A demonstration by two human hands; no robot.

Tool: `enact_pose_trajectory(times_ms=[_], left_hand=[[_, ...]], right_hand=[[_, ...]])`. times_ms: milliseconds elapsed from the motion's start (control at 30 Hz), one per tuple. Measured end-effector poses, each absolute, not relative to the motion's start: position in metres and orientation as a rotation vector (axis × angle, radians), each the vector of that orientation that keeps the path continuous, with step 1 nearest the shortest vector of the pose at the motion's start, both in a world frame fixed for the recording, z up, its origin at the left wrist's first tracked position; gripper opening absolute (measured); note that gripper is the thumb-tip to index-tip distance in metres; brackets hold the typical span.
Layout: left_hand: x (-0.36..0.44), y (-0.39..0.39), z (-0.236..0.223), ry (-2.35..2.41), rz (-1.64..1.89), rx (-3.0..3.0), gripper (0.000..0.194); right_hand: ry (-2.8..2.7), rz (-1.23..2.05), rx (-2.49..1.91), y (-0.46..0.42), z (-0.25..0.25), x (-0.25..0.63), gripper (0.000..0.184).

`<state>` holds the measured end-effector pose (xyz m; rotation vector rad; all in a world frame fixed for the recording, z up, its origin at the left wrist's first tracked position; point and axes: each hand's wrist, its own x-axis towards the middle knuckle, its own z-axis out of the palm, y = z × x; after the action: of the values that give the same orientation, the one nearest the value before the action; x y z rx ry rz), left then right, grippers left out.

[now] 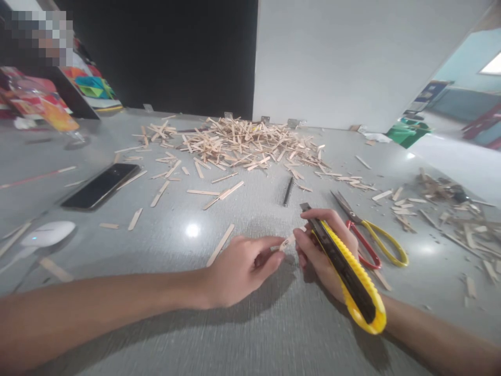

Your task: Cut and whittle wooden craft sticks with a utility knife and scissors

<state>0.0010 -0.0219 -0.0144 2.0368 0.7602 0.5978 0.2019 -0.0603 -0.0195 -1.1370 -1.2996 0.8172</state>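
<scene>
Between the thumb and fingers of my left hand (246, 266) is a short piece of wooden stick (287, 242), its far end close to my right fingertips. My right hand (332, 245) is closed around a yellow and black box cutter (346, 271), its blade end pointing up and away from me. Whether the right fingers also touch the stick piece, I cannot tell. A longer wooden stick (220, 245) lies on the grey table (164, 334) just behind my left hand. Scissors (362, 224) with red and yellow handles rest beyond my right hand.
A large heap of wooden sticks (250, 141) lies by the back panel. A dark pen-like rod (288, 191) lies before it. On the left are a phone (100, 185), a white mouse-like device (49, 233) and a bottle (58, 112). Wood scraps (469, 235) litter the right.
</scene>
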Motion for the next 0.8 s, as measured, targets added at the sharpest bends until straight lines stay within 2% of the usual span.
enact_pose_trajectory(times_ms=[67, 200, 333, 467, 800], left_hand=[[0.001, -0.021, -0.014, 0.744, 0.608, 2.012, 0.034], [0.004, -0.019, -0.012, 0.767, 0.635, 1.745, 0.025], [0.006, -0.017, -0.011, 0.715, 0.654, 1.573, 0.018], [0.006, -0.017, -0.013, 0.698, 0.608, 1.549, 0.02], [0.002, -0.017, -0.013, 0.704, 0.515, 1.626, 0.013]], right_hand=[[-1.305, 0.783, -1.116, -0.061, -0.019, 0.204, 0.019], [-1.361, 0.779, -1.201, -0.066, -0.019, 0.213, 0.038], [-1.428, 0.699, -1.223, -0.072, -0.02, 0.214, 0.024], [-1.468, 0.727, -1.146, -0.074, -0.021, 0.211, 0.01], [-1.518, 0.754, -1.138, -0.073, -0.027, 0.213, 0.013]])
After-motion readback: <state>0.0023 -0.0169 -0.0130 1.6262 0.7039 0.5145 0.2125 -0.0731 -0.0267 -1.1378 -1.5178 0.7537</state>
